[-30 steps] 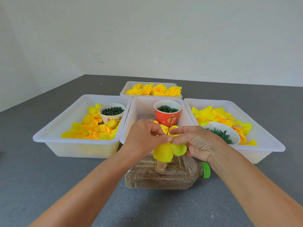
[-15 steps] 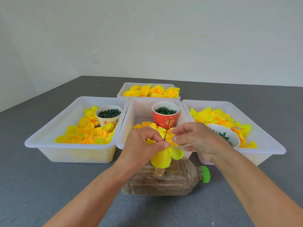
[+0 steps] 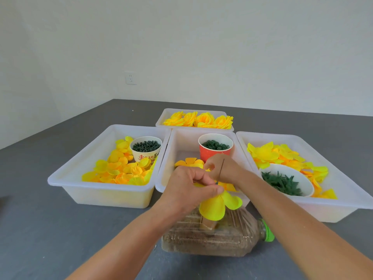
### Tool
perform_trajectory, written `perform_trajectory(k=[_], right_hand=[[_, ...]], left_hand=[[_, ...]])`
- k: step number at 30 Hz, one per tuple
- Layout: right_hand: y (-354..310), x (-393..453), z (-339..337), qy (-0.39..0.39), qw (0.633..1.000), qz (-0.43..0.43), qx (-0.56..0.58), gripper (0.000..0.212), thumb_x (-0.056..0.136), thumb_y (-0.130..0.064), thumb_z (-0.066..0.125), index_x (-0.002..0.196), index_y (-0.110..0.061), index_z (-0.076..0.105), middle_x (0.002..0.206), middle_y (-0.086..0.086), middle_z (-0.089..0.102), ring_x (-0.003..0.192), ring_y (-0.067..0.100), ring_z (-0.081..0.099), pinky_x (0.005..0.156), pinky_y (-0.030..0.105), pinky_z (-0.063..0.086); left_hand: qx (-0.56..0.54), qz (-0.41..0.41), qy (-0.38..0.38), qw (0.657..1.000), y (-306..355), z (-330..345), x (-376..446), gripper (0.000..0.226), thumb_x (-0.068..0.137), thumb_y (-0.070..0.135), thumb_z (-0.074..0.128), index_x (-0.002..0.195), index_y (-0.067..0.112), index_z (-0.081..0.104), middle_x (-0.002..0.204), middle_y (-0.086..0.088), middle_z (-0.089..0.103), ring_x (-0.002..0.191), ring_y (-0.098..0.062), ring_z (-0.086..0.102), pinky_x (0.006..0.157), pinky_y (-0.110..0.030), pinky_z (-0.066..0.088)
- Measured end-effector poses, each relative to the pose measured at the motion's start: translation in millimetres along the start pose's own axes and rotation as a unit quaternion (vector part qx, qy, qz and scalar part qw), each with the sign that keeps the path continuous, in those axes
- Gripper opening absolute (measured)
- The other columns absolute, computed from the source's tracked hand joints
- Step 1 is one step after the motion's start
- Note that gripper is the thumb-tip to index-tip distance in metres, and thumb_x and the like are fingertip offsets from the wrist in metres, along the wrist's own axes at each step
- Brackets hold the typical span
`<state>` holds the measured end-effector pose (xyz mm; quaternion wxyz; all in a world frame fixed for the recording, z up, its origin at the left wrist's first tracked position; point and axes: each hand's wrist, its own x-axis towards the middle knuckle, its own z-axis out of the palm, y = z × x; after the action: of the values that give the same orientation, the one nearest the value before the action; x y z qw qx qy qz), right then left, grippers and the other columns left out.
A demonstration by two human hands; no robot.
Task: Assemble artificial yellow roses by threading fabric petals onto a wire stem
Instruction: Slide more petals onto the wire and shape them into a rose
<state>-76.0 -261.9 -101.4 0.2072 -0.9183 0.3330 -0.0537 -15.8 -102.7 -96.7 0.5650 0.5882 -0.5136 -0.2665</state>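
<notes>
Since a second ago my right hand [image 3: 219, 168] has moved back behind my left hand [image 3: 187, 188], and the wire stem [image 3: 221, 168] now stands bare in front of it, well above the petals. My left fingers are curled tight, thumb [image 3: 203, 191] pinching the yellow fabric petals [image 3: 217, 205] at a small green piece on the wire, above the lying plastic bottle [image 3: 214, 239]. My right fingers are curled in by the wire, but I cannot tell whether they grip it.
</notes>
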Motion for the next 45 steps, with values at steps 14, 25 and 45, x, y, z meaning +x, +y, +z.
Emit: perform_trajectory(k=[14, 25, 45], right_hand=[[7.3, -5.6, -1.7, 0.110, 0.991, 0.065, 0.046, 0.008, 0.082, -0.004, 0.062, 0.080, -0.003, 0.070, 0.097, 0.015, 0.070, 0.096, 0.027, 0.062, 0.085, 0.035, 0.049], [17.7, -26.7, -8.0, 0.183, 0.919, 0.113, 0.331, 0.018, 0.070, 0.009, 0.066, 0.060, -0.005, 0.061, 0.062, 0.007, 0.059, 0.056, 0.018, 0.054, 0.053, 0.029, 0.049], [26.6, -27.2, -1.2, 0.248, 0.945, 0.117, 0.177, 0.058, 0.061, -0.003, 0.080, 0.115, -0.011, 0.060, 0.088, 0.000, 0.052, 0.082, 0.018, 0.051, 0.067, 0.030, 0.041]], left_hand=[[-0.003, -0.001, 0.002, 1.000, -1.3, -1.3, -1.9, 0.023, 0.069, 0.009, 0.080, 0.055, 0.022, 0.067, 0.062, 0.007, 0.067, 0.063, -0.007, 0.060, 0.064, -0.025, 0.052], [0.001, 0.004, 0.003, 1.000, -0.6, 0.7, -2.8, 0.024, 0.071, 0.009, 0.079, 0.054, 0.022, 0.068, 0.060, 0.007, 0.066, 0.062, -0.007, 0.059, 0.062, -0.024, 0.051], [-0.002, -0.002, 0.003, 1.000, 2.0, 2.1, -4.4, 0.013, 0.073, 0.006, 0.077, 0.063, 0.007, 0.067, 0.065, -0.008, 0.065, 0.065, -0.015, 0.055, 0.066, -0.034, 0.047]])
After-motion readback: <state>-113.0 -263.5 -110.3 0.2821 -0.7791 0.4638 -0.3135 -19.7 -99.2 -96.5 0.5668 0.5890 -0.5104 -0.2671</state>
